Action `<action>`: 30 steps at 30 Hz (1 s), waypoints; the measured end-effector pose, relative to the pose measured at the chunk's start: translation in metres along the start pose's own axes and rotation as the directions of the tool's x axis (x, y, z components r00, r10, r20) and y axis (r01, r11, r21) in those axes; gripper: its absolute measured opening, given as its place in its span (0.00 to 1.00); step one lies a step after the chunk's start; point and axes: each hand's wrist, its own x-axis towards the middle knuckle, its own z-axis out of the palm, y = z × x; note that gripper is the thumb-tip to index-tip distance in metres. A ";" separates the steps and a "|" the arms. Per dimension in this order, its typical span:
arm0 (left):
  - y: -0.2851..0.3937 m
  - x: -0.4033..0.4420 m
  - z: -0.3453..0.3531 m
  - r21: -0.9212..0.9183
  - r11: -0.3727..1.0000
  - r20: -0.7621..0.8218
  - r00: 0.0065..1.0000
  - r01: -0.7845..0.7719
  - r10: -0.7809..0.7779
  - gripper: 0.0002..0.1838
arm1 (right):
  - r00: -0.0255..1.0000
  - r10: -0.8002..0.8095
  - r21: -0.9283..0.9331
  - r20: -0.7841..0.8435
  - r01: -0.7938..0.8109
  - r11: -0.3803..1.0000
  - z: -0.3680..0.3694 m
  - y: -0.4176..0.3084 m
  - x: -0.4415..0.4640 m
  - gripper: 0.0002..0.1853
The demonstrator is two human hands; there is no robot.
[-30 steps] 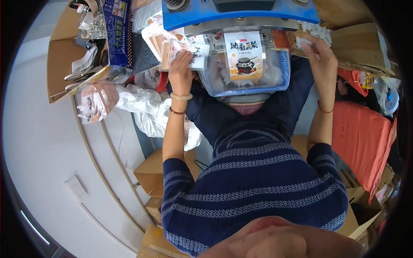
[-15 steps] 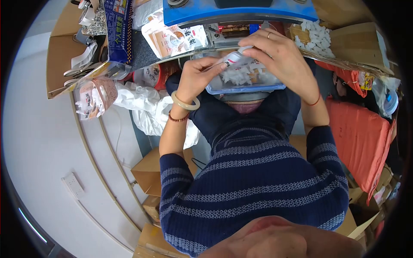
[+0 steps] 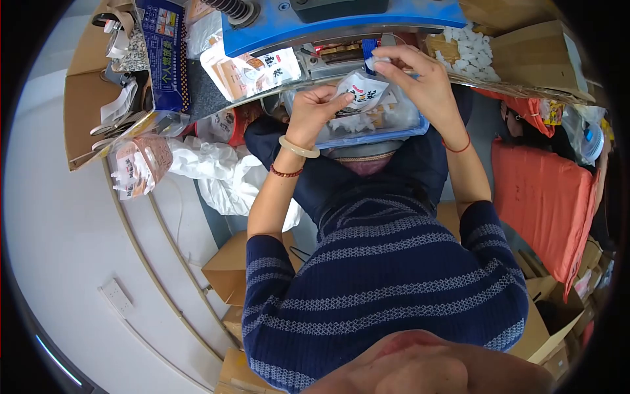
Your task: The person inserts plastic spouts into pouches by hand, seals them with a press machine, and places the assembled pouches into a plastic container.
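Grasped by left hand (image 3: 311, 115): one printed plastic pouch (image 3: 366, 94), held over one blue-rimmed tub (image 3: 377, 137). Pinched in right hand (image 3: 428, 85): one small white piece (image 3: 377, 62), near pouch top. On counter (image 3: 205, 85): at least two overlapping flat pouches (image 3: 259, 69). Farther right: many white plastic bits (image 3: 471, 52).

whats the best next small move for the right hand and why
Probably ease the small white piece onto the printed pouch's upper edge: the right hand pinches it near that edge, and the left hand grips the pouch.
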 end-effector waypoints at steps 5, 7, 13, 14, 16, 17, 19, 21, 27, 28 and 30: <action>0.007 -0.010 0.003 -0.048 0.995 -0.044 0.996 -0.083 0.080 0.11 | 0.991 -0.045 -0.079 0.127 0.055 0.995 0.006 -0.010 0.008 0.11; 0.005 -0.010 -0.011 0.000 0.999 0.050 0.998 0.033 -0.032 0.11 | 0.936 -0.130 -0.208 0.327 0.205 0.956 -0.007 -0.009 0.013 0.12; -0.003 -0.007 -0.011 -0.303 0.908 0.281 0.937 0.290 -0.206 0.13 | 0.941 0.125 -0.102 0.314 -0.098 0.990 0.000 0.011 0.007 0.15; -0.006 -0.003 -0.008 -0.401 0.867 0.232 0.949 0.295 -0.216 0.14 | 0.978 0.102 -0.217 0.183 -0.061 0.974 -0.003 0.015 0.007 0.16; -0.004 0.011 -0.008 -0.475 0.835 0.199 0.958 0.278 -0.206 0.13 | 0.989 -0.136 -0.418 0.055 0.146 0.897 -0.019 0.017 0.005 0.16; 0.000 0.020 -0.007 -0.517 0.809 0.191 0.959 0.279 -0.208 0.12 | 0.991 -0.130 -0.548 0.038 0.130 0.826 -0.026 0.017 0.002 0.14; -0.004 0.039 -0.007 -0.550 0.780 0.227 0.952 0.299 -0.204 0.12 | 0.997 -0.048 -0.716 -0.052 -0.004 0.698 -0.039 0.006 -0.001 0.13; -0.005 0.048 -0.004 -0.558 0.800 0.103 0.975 0.220 -0.196 0.12 | 0.982 0.045 -0.865 -0.184 -0.183 0.467 -0.050 0.017 0.001 0.10; -0.013 0.030 -0.012 -0.435 0.879 0.083 0.981 0.196 -0.178 0.14 | 0.975 0.155 -0.766 0.162 0.025 0.642 -0.079 0.109 0.014 0.09; -0.012 0.022 -0.020 -0.210 0.977 -0.114 0.992 0.027 -0.052 0.14 | 0.962 0.158 -0.694 0.225 0.044 0.719 -0.084 0.121 0.017 0.10; -0.017 0.015 -0.046 0.275 0.941 -0.414 0.859 -0.197 0.301 0.19 | 0.963 0.173 -0.724 0.204 0.029 0.689 -0.084 0.132 0.012 0.11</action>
